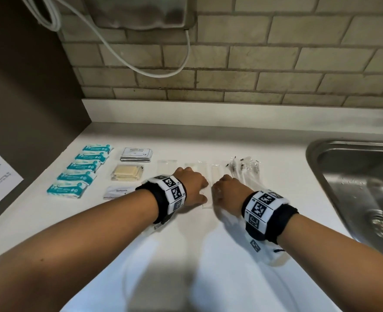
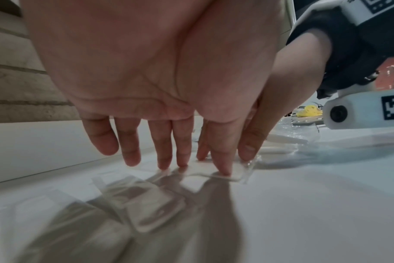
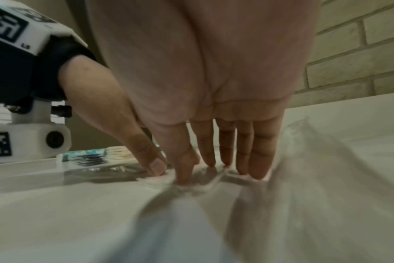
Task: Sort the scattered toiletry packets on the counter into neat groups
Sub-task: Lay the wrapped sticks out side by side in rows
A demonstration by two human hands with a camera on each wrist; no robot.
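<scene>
Both hands are pressing down with straight, extended fingers on one clear packet [image 1: 206, 194] lying flat on the white counter [image 1: 208, 255]: the left hand [image 1: 191, 188] is touching its left edge and the right hand [image 1: 225, 191] its right edge, neither one curling round it. In the left wrist view the left fingertips [image 2: 224, 170] are sitting on the packet's near corner. The packet's long axis is running from the person toward the brick wall [image 1: 253, 64], parallel with more clear packets [image 1: 167, 168] lying just beside it. To the right, wrapped toothbrush-like items [image 1: 244, 171] are lying close by, between the hands and the steel sink [image 1: 361, 183]. To the left, teal packets [image 1: 80, 171] are sitting in a slanted column, and beside them a silver shampoo sachet stack [image 1: 136, 154], a yellowish packet pile [image 1: 127, 175] and a toothpaste sachet [image 1: 118, 192] are forming another column. A white cable [image 1: 141, 68] is hanging on the wall.
</scene>
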